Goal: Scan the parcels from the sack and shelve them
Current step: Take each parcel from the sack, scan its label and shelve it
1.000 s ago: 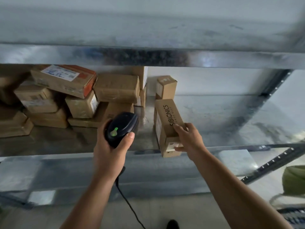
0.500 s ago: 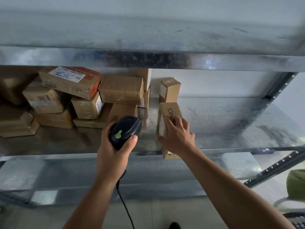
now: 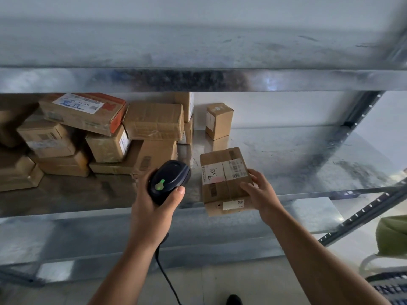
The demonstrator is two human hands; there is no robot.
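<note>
shelving | right hand (image 3: 262, 194) grasps parcel (image 3: 222, 179) at shelf (image 3: 308, 168) lip | left hand (image 3: 149, 212) grips scanner (image 3: 168, 180) | slide parcel fully onto shelf, label 134 up

single head cam, wide-angle, angled forward-down, close on metal shelf (image 3: 286, 164) front edge, floor (image 3: 220, 280) visible below.

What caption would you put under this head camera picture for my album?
Right hand holds a labelled parcel at the front edge of the metal shelf; left hand grips a black scanner.
</note>
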